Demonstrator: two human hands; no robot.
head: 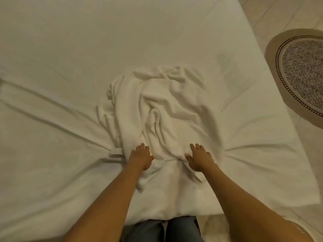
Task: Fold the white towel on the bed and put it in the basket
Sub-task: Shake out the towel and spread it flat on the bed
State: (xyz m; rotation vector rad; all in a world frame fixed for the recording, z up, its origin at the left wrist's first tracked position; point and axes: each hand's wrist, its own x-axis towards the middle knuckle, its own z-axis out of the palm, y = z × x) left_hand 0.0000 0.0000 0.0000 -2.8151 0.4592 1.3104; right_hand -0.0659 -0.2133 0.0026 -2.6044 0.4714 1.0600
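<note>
White towel (162,109): rumpled beyond your flat, released left hand (140,157) and right hand (200,158). Unfolded. Basket: unseen; folding, stowing remain.

A single head-worn camera looked steeply down from above the bed's (70,41) near edge, facing forward across the sheet. It sat close (forearms entered from 5 and 7 o'clock, legs (162,229) at 6). The wide lens bowed the frame, catching floor and a rug (300,70) at 2 o'clock.
</note>
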